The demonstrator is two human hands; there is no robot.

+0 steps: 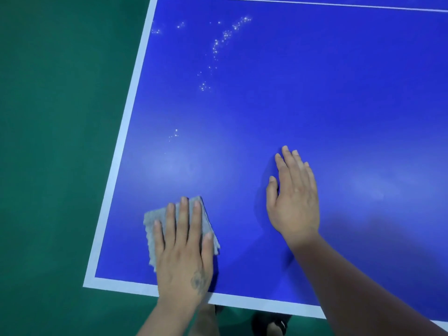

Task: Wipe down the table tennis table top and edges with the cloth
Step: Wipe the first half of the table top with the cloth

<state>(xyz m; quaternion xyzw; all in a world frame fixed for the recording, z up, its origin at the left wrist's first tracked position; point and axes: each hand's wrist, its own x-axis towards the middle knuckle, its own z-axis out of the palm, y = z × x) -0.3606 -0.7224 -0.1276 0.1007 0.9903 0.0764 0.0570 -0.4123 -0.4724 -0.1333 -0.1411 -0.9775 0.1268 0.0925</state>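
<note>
Grey cloth (pixel 180 229) is lying near the tabletop's (pixel 315 93) corner, left hand (pixel 184 253) pressing it flat-fingered, right hand (pixel 294 195) resting open beside; wiping is seemingly just starting, droplets (pixel 223 40) and edges remaining.

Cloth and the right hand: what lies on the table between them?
Nothing: the head view shows only bare blue table top between the cloth and the right hand.
</note>
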